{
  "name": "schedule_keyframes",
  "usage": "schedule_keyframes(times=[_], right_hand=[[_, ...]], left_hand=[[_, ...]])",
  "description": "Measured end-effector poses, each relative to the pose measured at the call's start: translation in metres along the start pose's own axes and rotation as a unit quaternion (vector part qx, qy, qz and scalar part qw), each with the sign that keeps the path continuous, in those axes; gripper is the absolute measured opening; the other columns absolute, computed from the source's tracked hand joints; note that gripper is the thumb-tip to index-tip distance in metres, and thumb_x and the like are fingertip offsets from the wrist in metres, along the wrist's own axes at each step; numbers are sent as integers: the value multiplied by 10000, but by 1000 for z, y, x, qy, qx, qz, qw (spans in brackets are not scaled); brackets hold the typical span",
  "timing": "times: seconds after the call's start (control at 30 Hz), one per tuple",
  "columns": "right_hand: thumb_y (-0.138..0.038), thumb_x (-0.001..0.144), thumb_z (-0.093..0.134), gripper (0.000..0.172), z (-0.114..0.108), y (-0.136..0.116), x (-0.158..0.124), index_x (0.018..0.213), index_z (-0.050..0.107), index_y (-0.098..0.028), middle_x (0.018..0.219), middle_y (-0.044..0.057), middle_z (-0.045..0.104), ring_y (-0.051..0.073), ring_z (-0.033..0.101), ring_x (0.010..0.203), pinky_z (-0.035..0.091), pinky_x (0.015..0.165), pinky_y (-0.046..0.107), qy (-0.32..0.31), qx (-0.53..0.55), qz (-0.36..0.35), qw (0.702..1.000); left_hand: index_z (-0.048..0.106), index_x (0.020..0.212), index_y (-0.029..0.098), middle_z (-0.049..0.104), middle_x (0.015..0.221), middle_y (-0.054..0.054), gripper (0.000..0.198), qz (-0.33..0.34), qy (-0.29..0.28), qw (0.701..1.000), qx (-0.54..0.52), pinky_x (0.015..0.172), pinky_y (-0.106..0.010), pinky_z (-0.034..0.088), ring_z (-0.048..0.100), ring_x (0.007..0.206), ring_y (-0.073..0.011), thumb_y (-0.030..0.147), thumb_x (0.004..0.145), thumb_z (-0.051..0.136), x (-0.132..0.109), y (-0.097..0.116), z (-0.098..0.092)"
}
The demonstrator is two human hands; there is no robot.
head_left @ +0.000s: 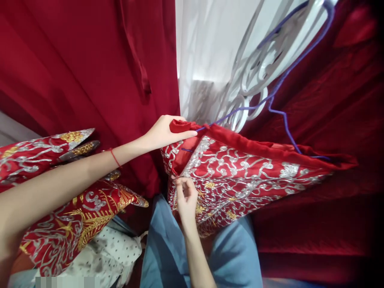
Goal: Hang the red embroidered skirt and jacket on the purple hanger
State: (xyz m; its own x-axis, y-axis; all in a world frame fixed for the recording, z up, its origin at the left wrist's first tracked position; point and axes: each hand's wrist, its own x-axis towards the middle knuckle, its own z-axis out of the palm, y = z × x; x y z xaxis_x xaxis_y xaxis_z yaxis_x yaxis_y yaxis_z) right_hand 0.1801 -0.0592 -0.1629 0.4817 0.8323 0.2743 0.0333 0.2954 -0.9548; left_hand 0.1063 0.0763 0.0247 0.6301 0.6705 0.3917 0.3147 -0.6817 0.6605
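Note:
A red embroidered skirt [240,172] with silver and gold patterns hangs before me from a purple wire hanger [286,76]. My left hand [172,130] is closed on the skirt's plain red waistband at its left end, with the thumb along the edge beside the hanger's wire. Lower down, my right hand [186,194] pinches the edge of the skirt's side opening between thumb and fingers. Part of the hanger's wire shows inside that opening. The other end of the wire goes into the waistband at the right. My right fingertips hide whatever small part lies between them.
White scrolled metalwork [258,76] stands behind the hanger. Red curtains [90,60] hang on the left, with dark red cloth on the right. More embroidered red pieces [90,216] lie at the lower left, above a white dotted cloth [120,248].

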Motion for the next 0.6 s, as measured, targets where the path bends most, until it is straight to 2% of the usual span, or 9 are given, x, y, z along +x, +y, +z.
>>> schedule_keyframes(times=[0.07, 0.13, 0.23, 0.27, 0.33, 0.4, 0.43, 0.53, 0.6], right_hand=[[-336, 910, 539, 182, -2, -3, -3, 826, 609, -190, 864, 50, 681, 176, 643, 837, 483, 792, 294, -6, 9, 23, 1000], [-326, 893, 538, 177, -5, -7, -3, 819, 619, -187, 830, 42, 677, 169, 630, 788, 474, 746, 280, -12, 14, 43, 999], [-313, 858, 542, 176, -13, -14, 0, 806, 644, -179, 770, 23, 651, 153, 581, 714, 445, 686, 264, -42, 12, 63, 997], [-314, 847, 547, 177, -15, -15, 1, 806, 650, -176, 743, 13, 636, 145, 556, 682, 432, 663, 259, -52, 14, 69, 996], [-322, 836, 562, 182, -20, -18, 1, 811, 658, -170, 696, -7, 600, 128, 507, 635, 405, 627, 249, -72, 23, 77, 994], [-340, 832, 586, 192, -23, -18, -1, 815, 665, -166, 651, -27, 554, 116, 466, 603, 380, 594, 240, -86, 33, 83, 992], [-350, 831, 594, 200, -24, -18, -3, 814, 667, -164, 631, -36, 532, 112, 447, 588, 366, 576, 237, -90, 37, 88, 991], [-364, 826, 601, 222, -29, -17, -10, 801, 675, -157, 601, -44, 510, 105, 416, 557, 339, 543, 234, -102, 36, 109, 988], [-366, 812, 607, 226, -32, -17, -13, 783, 675, -152, 594, -41, 512, 100, 408, 552, 334, 541, 232, -99, 34, 115, 988]], left_hand=[[659, 987, 103, 687, 868, -77, 505, -11, -11, 994, 108, 779, -311, 491, 656, 841, -215, 576, 812, 676, -5, 6, -11], [625, 1118, 84, 680, 1047, -149, 623, -28, 10, 975, 222, 911, -394, 493, 646, 1043, -305, 609, 788, 684, -20, 17, -20], [557, 1265, 86, 563, 1335, -217, 690, -14, 74, 944, 322, 1088, -531, 410, 480, 1324, -401, 578, 796, 678, -68, 37, -13], [538, 1302, 111, 520, 1406, -205, 648, 1, 83, 939, 333, 1126, -546, 385, 430, 1377, -392, 535, 827, 656, -89, 44, -2], [553, 1289, 182, 518, 1430, -155, 440, 19, 113, 935, 335, 1148, -494, 405, 450, 1381, -324, 387, 900, 582, -131, 51, 32], [581, 1219, 218, 586, 1352, -118, 293, -19, 150, 930, 335, 1087, -409, 481, 552, 1282, -254, 248, 939, 501, -165, 46, 74], [587, 1188, 212, 616, 1302, -112, 265, -69, 145, 930, 329, 1041, -388, 511, 593, 1222, -239, 223, 946, 479, -176, 39, 95], [590, 1081, 185, 685, 1081, -109, 191, -241, 73, 921, 296, 824, -366, 567, 671, 1044, -265, 201, 916, 495, -184, 4, 141], [585, 1016, 175, 696, 1006, -112, 147, -275, 58, 927, 249, 777, -343, 545, 694, 951, -259, 186, 896, 501, -173, -19, 157]])
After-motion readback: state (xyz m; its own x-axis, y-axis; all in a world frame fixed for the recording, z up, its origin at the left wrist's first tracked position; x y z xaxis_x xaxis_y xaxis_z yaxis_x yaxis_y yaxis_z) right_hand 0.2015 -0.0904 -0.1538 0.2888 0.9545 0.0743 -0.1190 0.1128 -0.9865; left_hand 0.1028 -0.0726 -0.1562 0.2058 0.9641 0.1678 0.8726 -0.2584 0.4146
